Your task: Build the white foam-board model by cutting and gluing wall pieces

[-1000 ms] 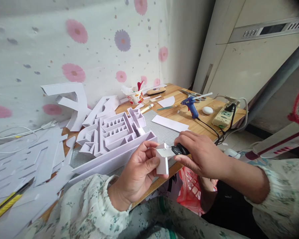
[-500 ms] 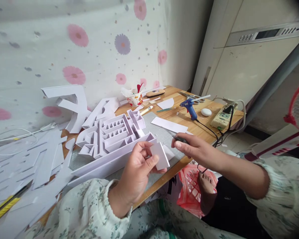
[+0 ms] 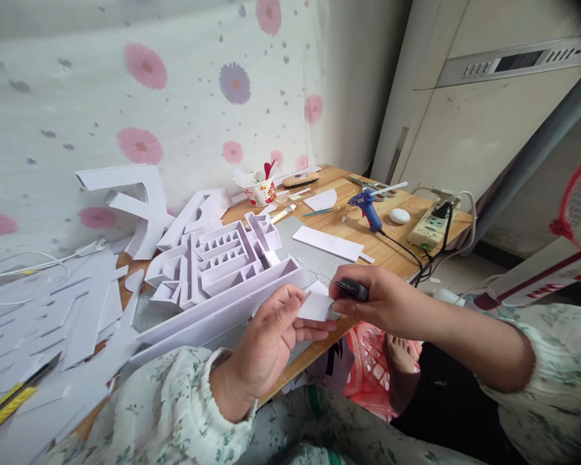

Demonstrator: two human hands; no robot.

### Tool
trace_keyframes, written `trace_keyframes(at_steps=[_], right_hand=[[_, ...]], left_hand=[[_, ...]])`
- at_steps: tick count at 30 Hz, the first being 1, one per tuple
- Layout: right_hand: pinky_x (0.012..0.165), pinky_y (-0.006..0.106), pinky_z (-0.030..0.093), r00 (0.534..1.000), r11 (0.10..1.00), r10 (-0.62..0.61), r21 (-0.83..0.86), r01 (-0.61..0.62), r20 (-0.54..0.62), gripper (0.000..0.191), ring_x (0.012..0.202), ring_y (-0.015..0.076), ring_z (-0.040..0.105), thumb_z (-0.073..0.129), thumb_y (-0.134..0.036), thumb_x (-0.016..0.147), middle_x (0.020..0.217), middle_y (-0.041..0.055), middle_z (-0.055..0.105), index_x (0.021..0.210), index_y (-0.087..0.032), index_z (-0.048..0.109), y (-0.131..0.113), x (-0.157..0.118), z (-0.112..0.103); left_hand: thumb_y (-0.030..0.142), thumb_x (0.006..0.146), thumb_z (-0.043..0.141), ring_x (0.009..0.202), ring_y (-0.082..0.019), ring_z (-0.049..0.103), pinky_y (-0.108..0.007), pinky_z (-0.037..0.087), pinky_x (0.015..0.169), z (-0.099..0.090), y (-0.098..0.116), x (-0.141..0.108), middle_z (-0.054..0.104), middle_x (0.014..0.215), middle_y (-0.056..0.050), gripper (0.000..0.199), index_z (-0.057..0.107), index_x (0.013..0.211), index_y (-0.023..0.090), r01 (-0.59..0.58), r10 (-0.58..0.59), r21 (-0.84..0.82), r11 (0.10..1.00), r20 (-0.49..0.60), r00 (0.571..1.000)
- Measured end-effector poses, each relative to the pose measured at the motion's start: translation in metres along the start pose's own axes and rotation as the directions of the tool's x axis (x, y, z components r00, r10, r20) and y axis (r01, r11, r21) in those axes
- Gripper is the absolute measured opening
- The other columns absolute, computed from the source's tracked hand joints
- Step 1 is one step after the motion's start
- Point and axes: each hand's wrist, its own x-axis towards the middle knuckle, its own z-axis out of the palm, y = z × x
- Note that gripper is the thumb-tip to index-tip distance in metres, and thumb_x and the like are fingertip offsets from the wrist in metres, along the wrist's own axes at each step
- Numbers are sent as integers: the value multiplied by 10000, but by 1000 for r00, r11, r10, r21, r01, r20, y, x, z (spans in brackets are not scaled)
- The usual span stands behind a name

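My left hand [image 3: 271, 332] supports a small white foam board piece [image 3: 315, 306], with its thumb at the left edge and its lower fingers stretched out beneath. My right hand [image 3: 375, 297] is closed around a black-handled tool [image 3: 352, 289]; its thumb and fingertips meet the right edge of the same piece. The tool's exact kind cannot be made out. Just beyond my left hand lies a white foam board structure [image 3: 232, 258] of raised walls and compartments. A long white strip [image 3: 326, 243] rests on the grey cutting mat [image 3: 295, 227].
A blue glue gun [image 3: 368, 210] stands on the wooden table, its cord running toward a power strip [image 3: 436, 219]. Cut white sheets [image 3: 24, 323] and a yellow utility knife [image 3: 10, 403] are on the left. Farther back are a paper cup [image 3: 260, 192] and scissors [image 3: 375, 185].
The white piece has tipped from upright to flatter. My right hand has moved left to touch it, and the tool has turned in its grip. My left fingers have loosened and straightened.
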Motion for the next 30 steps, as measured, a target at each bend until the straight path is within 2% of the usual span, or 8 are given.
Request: trace_keyframes(at_steps=[2,5,9,13,17,25,30], right_hand=[[666,256,415,998,996,-56,-65,54,-24,76,706,135,527,612,-232,814,775,11,599,832,-158,604,1,-1,-1],[678,257,423,988,983,-136,-138,126,-71,88,716,138,556,596,-237,842,789,24,621,858,-156,628,1,-3,-1],[693,260,419,973,943,-207,-286,170,-104,104,747,143,568,572,-202,859,843,33,633,929,-166,640,2,-5,1],[640,272,394,988,870,-154,-477,125,-23,63,698,159,553,570,-152,808,787,36,624,848,-165,617,0,-9,1],[625,276,376,988,808,-141,-570,148,56,34,685,169,543,580,-168,786,770,43,614,816,-173,595,-4,-13,0],[641,278,373,994,787,-84,-607,110,70,22,714,183,557,552,-187,809,792,64,629,809,-181,574,-5,-10,-3],[628,280,366,997,759,-77,-646,79,31,33,698,182,547,541,-178,801,789,66,623,810,-174,573,-3,-10,-3]], left_hand=[[515,794,695,917,-253,705,-364,531,843,0,0,0,700,956,-79,413,548,966,170,44,-45,24,999,44,998],[468,711,793,934,-218,681,-332,512,864,1,0,0,676,1040,-76,532,586,1104,174,52,-61,85,995,103,993],[406,617,871,933,-178,621,-308,482,883,1,-1,1,654,1021,-63,612,617,1115,157,-7,-8,206,979,70,998],[395,624,866,1000,-205,592,-334,459,916,-1,-1,0,649,1095,-87,645,581,1152,157,-102,102,291,951,15,995],[350,660,846,993,-195,598,-297,467,870,-2,0,-2,668,1077,-76,579,577,1140,172,-171,169,337,926,35,985],[324,644,855,971,-189,602,-288,473,868,0,1,-5,668,1049,-64,553,598,1113,180,-229,223,345,910,57,973],[310,637,859,969,-191,601,-301,463,893,-1,-1,-6,661,1075,-69,566,598,1124,187,-250,243,366,896,64,968]])
